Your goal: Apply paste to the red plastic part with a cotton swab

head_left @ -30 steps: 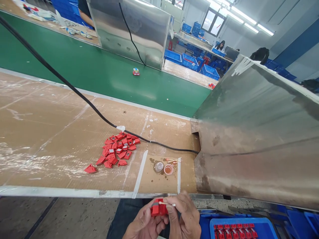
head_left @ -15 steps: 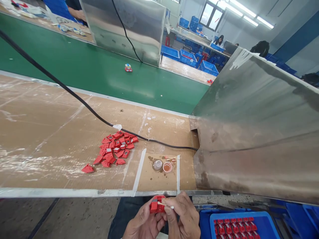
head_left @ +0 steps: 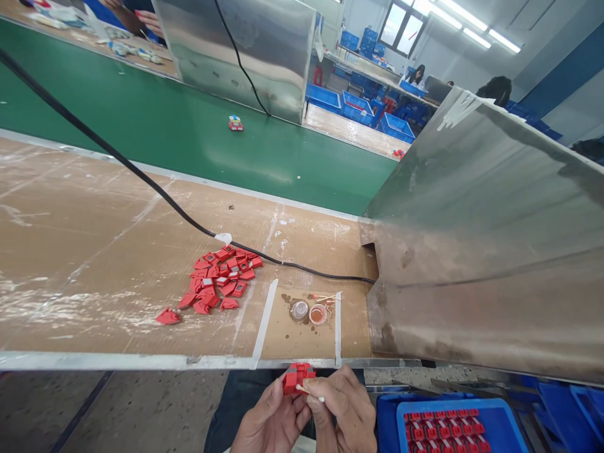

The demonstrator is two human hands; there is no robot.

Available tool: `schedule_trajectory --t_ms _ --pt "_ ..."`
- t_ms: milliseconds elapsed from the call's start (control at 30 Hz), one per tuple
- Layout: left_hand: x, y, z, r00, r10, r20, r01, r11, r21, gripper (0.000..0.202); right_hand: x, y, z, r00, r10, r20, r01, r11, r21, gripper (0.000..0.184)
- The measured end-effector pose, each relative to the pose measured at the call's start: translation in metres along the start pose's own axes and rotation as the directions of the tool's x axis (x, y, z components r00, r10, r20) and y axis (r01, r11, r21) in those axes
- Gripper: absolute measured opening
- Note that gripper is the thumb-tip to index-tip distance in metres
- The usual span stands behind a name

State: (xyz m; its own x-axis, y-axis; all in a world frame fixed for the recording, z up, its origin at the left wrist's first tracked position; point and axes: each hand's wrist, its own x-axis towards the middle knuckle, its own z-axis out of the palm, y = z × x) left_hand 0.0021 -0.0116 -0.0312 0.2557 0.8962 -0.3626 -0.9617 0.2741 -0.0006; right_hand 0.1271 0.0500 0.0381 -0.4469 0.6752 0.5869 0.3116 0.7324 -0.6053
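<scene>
Just below the table's near edge, my left hand (head_left: 271,420) holds a small red plastic part (head_left: 296,377). My right hand (head_left: 343,409) pinches a thin cotton swab (head_left: 309,394) whose tip touches the red part. On the brown tabletop ahead lies a pile of several similar red parts (head_left: 219,279). Two small round dishes (head_left: 309,312), one clear and one with orange liquid, sit in a taped-off square beyond my hands, with spare swabs (head_left: 325,297) beside them.
A black cable (head_left: 141,179) crosses the table into a large steel housing (head_left: 486,251) on the right. A green conveyor belt (head_left: 189,138) carries a small toy (head_left: 234,123). A blue bin (head_left: 453,428) of red parts sits at lower right. Other people work in the distance.
The view has shifted slightly; my hands stay together on the red part and swab, a little lower in frame. The toy on the belt has travelled left.
</scene>
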Motion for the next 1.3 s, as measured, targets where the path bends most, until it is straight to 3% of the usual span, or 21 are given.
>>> schedule_trajectory --t_ms 133,367,500,733,1200,1300 --pt "0.000 -0.001 0.001 1.000 0.010 -0.021 -0.009 1.000 0.021 0.036 0.000 0.000 0.000 1.000 0.019 0.012 -0.019 0.999 -0.028 0.023" --pt "0.000 0.000 0.003 1.000 0.008 -0.029 -0.006 0.998 0.058 0.031 0.006 -0.003 0.005 0.986 0.017 -0.167 -0.022 0.999 -0.031 0.019" --pt "0.000 -0.002 -0.001 1.000 -0.004 -0.016 0.005 0.998 0.063 0.035 0.006 -0.004 0.003 0.995 0.010 -0.096 -0.014 0.999 -0.036 0.019" --pt "-0.001 -0.003 0.000 0.999 0.018 -0.044 -0.013 0.995 0.103 0.036 0.000 -0.005 0.006 0.996 0.016 -0.087 -0.016 1.000 -0.002 0.021" --pt "-0.002 -0.001 0.012 0.993 0.064 -0.104 -0.052 0.992 0.112 0.040 0.006 -0.006 0.004 0.993 -0.013 -0.115 0.003 0.997 -0.083 0.017" --pt "-0.001 0.000 0.014 0.991 0.078 -0.109 -0.063 0.989 0.134 0.042 0.000 -0.004 0.009 0.983 0.003 -0.182 -0.015 0.998 -0.063 0.016"
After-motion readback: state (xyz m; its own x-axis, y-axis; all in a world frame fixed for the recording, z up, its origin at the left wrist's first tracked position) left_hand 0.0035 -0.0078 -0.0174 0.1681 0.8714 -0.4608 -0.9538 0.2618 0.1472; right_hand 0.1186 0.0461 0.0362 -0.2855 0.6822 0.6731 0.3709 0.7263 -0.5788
